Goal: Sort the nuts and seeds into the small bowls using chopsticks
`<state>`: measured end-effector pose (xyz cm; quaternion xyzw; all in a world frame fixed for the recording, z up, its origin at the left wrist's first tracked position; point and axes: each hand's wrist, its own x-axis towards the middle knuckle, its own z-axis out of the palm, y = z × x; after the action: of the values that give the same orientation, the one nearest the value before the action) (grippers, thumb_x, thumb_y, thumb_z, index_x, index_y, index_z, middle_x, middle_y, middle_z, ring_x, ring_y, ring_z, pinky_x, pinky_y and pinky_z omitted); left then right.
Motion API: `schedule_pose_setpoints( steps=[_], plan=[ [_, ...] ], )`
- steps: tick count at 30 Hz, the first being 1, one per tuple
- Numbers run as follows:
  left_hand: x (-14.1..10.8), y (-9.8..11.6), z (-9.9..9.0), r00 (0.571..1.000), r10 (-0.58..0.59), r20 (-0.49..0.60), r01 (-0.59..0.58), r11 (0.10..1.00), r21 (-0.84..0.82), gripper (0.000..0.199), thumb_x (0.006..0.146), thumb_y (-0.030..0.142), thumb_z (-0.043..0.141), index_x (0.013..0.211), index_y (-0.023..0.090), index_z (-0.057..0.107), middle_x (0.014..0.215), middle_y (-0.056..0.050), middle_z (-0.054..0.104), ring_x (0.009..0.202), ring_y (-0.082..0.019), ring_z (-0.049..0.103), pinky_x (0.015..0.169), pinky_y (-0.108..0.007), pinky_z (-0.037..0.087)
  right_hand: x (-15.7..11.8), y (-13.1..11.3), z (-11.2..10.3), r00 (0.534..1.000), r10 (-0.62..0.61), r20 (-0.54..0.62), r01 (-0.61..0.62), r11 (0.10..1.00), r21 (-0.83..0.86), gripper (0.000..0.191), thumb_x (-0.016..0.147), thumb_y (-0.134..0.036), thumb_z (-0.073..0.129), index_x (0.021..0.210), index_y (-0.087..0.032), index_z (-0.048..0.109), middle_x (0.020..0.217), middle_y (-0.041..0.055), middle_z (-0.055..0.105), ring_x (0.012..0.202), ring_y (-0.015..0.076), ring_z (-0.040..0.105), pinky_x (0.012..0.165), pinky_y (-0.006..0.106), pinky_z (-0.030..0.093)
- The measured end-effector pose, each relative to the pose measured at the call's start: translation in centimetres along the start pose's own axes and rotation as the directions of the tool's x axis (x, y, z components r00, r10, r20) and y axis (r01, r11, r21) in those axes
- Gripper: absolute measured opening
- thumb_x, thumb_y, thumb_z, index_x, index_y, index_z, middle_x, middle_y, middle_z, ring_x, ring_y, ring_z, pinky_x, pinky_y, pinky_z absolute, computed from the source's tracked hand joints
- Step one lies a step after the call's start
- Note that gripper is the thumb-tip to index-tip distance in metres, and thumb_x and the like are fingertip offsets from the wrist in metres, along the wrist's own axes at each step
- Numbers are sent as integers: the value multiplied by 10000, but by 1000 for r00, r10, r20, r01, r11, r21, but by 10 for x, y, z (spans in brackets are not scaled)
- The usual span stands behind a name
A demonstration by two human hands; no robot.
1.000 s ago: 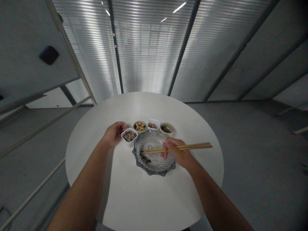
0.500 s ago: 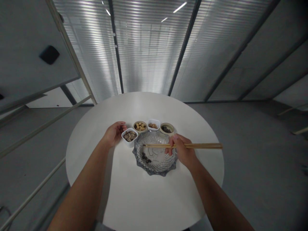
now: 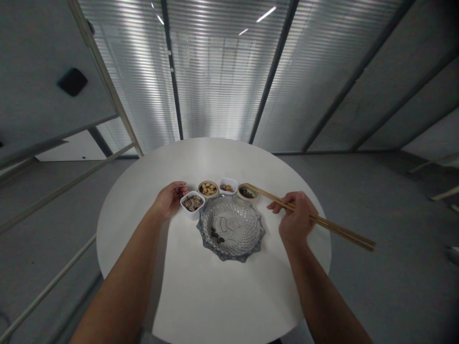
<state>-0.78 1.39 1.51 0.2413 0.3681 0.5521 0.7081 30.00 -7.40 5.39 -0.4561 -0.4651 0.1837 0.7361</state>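
Two chopsticks [image 3: 322, 220] pinched in right hand [image 3: 296, 217], tips by dark-seed bowl [image 3: 247, 192]; left hand [image 3: 168, 199] fingers half-curled, empty, beside seed dish [image 3: 192, 203].

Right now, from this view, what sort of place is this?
Probably an office or meeting room: a round white table, slatted blinds behind glass partitions, and a plain grey floor.

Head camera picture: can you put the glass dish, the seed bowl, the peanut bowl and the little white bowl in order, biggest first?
1. Glass dish, clearly the biggest.
2. Seed bowl and peanut bowl look about alike; the seed bowl is nearer the camera, so I can't rank them.
3. Little white bowl, which looks smallest, but only just.
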Motion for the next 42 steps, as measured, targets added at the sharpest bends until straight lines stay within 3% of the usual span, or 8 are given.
schedule_pose_setpoints(
  steps=[3, 5, 9, 12, 15, 20, 28, 42],
  plan=[
    [-1, 1, 0, 1000, 11, 6, -12, 1000, 14, 58, 749, 135, 592, 800, 118, 615, 648, -52, 606, 554, -147, 587, 518, -248, 481, -3, -3, 2, 997, 35, 64, -42, 993, 108, 341, 912, -376, 412, 628, -211, 504, 435, -43, 466, 394, 143, 528, 462, 290, 449],
    [-1, 1, 0, 1000, 9, 5, -9, 1000, 11, 53, 752, 135, 588, 796, 119, 614, 645, -52, 606, 551, -146, 586, 517, -248, 481, -6, -5, 3, 967, 114, 227, -156, 971, 181, 342, 892, -378, 455, 600, -208, 511, 430, -40, 460, 370, 130, 490, 428, 281, 424],
    [0, 1, 1, 1000, 4, -7, -4, 1000, -5, 54, 746, 130, 593, 791, 117, 619, 640, -49, 607, 546, -143, 585, 518, -247, 485, -15, -6, 4, 796, 244, 553, -371, 920, 129, 379, 852, -442, 521, 558, -203, 523, 386, -24, 474, 357, 146, 494, 403, 286, 414],
    [1, 0, 0, 1000, 5, -5, -5, 1000, 1, 57, 745, 135, 597, 794, 119, 622, 645, -49, 609, 549, -146, 588, 520, -253, 489, -22, -5, 6, 703, 292, 649, -413, 910, 37, 394, 867, -459, 512, 573, -196, 535, 384, -18, 506, 383, 161, 541, 426, 288, 445],
    [2, -1, -1, 1000, 9, 8, -9, 1000, 16, 52, 753, 141, 593, 793, 124, 622, 655, -50, 612, 559, -149, 593, 525, -260, 492, -24, -4, 7, 650, 314, 692, -405, 914, -34, 389, 883, -452, 500, 594, -194, 535, 391, -20, 524, 394, 161, 561, 439, 279, 455],
    [4, -2, 0, 1000, 13, 5, -13, 999, 33, 40, 759, 137, 587, 785, 125, 615, 655, -51, 612, 561, -151, 593, 521, -261, 486, -23, -1, 4, 633, 288, 719, -384, 923, -32, 376, 885, -430, 506, 596, -191, 536, 399, -28, 522, 393, 150, 551, 439, 263, 431],
    [1, -1, 4, 1000, 14, 7, -14, 999, 31, 43, 758, 137, 582, 783, 124, 615, 648, -52, 610, 555, -151, 590, 517, -260, 483, -23, -5, 5, 549, 280, 787, -275, 950, -147, 394, 908, -431, 473, 606, -187, 541, 451, -7, 566, 457, 149, 566, 496, 269, 420],
    [4, -2, 0, 1000, -2, 30, 1, 1000, 24, 37, 756, 144, 595, 781, 122, 612, 651, -51, 607, 551, -146, 585, 519, -255, 481, -27, -4, 10, 599, 299, 742, -292, 945, -145, 408, 922, -467, 421, 623, -200, 499, 440, -32, 515, 431, 136, 551, 460, 252, 435]
  ],
)
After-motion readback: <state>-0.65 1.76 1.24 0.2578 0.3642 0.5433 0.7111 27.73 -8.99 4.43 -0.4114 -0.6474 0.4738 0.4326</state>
